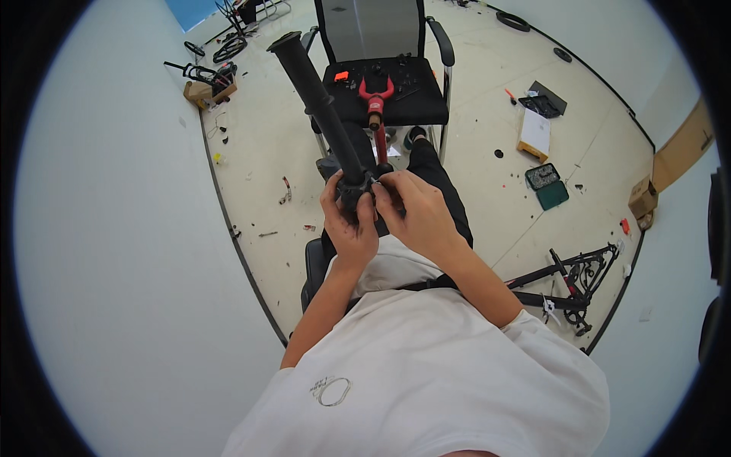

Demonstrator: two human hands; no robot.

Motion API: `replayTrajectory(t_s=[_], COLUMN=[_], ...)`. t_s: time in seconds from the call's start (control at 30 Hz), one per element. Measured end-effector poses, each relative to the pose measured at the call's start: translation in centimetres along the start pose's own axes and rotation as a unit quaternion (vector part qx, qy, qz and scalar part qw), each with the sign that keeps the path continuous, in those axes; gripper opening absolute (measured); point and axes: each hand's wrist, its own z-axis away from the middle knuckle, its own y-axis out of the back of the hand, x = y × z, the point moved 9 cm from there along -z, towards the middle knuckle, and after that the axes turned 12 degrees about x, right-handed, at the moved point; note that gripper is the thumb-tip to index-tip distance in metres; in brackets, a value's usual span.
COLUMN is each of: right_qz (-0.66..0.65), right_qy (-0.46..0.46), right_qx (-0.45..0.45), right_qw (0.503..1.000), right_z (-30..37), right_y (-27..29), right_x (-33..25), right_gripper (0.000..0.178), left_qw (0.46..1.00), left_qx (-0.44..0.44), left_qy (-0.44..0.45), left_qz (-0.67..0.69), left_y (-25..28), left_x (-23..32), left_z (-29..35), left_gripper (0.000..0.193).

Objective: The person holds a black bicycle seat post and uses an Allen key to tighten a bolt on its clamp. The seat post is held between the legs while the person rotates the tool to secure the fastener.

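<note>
Black tube (318,107) stands tilted in front of the person, its flanged far end leaning left toward the chair (423,111), its near end set in a dark fitting (350,192) between the two hands. The left hand (352,232) is curled part-way closed about the fitting's left and near side, thumb up against it; its other fingertips are largely hidden by the fitting. The right hand (417,207) is half closed, fingers bent and thumb and forefinger drawn together at the fitting's right side. A small shiny piece shows at those fingertips, too small to make out, so I cannot tell whether it is pinched or only touched. The fitting's underside is hidden by both hands.

Just beyond, a red fork (375,97) rests at the near edge of the seat, prongs pointing far. A red shaft (381,145) shows below it, its near end partly lost behind the right hand. Small dark parts on the black seat are hard to tell apart. To the right on the floor lie an open green case (553,197) and, nearer, a black bicycle frame (537,299), partly covered by the person's right arm and sleeve.
</note>
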Motion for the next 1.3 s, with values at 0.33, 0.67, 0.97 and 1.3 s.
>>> replayTrajectory(t_s=[0.33, 0.67, 0.97, 1.3], right_qz=[0.028, 0.012, 0.045, 0.103], right_qy=[0.000, -0.025, -0.008, 0.032], right_qx=[-0.044, -0.089, -0.080, -0.036], right_qw=[0.999, 0.996, 0.996, 0.993], right_z=[0.0, 0.0, 0.0, -0.7], right_y=[-0.8, -0.7, -0.7, -0.1], right_x=[0.6, 0.7, 1.3, 0.3], right_gripper=[0.019, 0.021, 0.023, 0.023], left_qw=[0.999, 0.998, 0.998, 0.999], left_qx=[-0.002, -0.030, -0.043, -0.040], left_qy=[-0.026, -0.037, -0.010, 0.019], left_qz=[-0.024, -0.033, -0.036, -0.025], left_y=[-0.2, -0.9, -0.8, -0.7], left_x=[0.2, 0.7, -0.2, -0.6], left_z=[0.1, 0.5, 0.9, 0.8], left_gripper=[0.048, 0.044, 0.044, 0.044])
